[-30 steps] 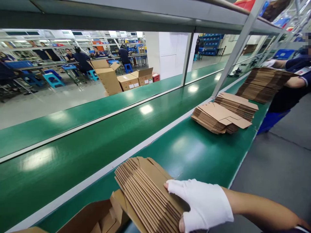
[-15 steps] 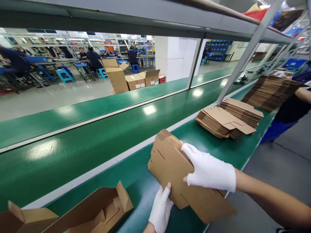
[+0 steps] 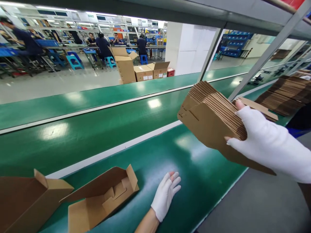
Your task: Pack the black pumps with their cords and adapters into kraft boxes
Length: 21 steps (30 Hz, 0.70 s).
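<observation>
A thick stack of flat brown cardboard blanks (image 3: 211, 119) hangs tilted above the green belt at the right, gripped along its edge by my white-gloved right hand (image 3: 257, 136). My left hand (image 3: 166, 194), gloved with a bare fingertip showing, is over the near belt (image 3: 194, 181) with fingers apart and nothing in it. To its left stands an open folded cardboard box (image 3: 104, 200). Another open box (image 3: 31, 200) is at the lower left, partly cut off by the frame.
More stacked blanks (image 3: 284, 94) lie on the belt at the far right, partly behind my right hand. A metal post (image 3: 267, 48) and overhead beam (image 3: 155, 13) frame the line. Beyond are cartons (image 3: 143, 72) and seated people (image 3: 103, 45).
My right hand has lifted the stack up and to the right. My left hand has let go of it and its fingers have spread. The view has shifted, so the folded boxes show more fully.
</observation>
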Available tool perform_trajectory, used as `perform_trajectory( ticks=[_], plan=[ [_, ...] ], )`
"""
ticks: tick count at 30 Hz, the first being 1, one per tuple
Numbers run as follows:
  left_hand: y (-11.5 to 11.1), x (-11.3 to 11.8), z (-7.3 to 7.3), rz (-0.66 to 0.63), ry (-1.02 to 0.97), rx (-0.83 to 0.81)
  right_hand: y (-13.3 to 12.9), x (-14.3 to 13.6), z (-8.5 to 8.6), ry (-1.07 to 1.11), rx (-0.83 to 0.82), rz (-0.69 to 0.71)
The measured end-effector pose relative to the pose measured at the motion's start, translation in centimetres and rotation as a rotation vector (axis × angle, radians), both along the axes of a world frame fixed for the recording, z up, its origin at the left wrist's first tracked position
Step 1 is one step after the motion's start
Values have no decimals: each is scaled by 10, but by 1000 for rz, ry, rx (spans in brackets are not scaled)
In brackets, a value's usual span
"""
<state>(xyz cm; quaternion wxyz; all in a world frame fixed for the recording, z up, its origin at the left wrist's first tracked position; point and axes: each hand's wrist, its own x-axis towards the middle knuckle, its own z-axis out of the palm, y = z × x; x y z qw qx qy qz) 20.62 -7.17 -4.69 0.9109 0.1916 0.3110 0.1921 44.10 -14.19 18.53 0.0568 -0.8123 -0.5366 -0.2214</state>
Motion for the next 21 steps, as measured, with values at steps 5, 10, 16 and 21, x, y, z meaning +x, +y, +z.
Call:
perform_trajectory(
  ticks=[5, 10, 16, 21],
  plan=[
    [-2, 1, 1, -4, -9, 8, 29, 23, -37, 259, -416, -142],
    [-3, -1, -3, -7, -13, 30, 57, 39, -63, 357, -531, -172],
    [-3, -8, -4, 1, -18, 60, 49, 85, -26, 688, -441, -158],
    [-10, -4, -7, -5, -96, 62, 29, 139, -56, 616, -267, -184]
  ],
)
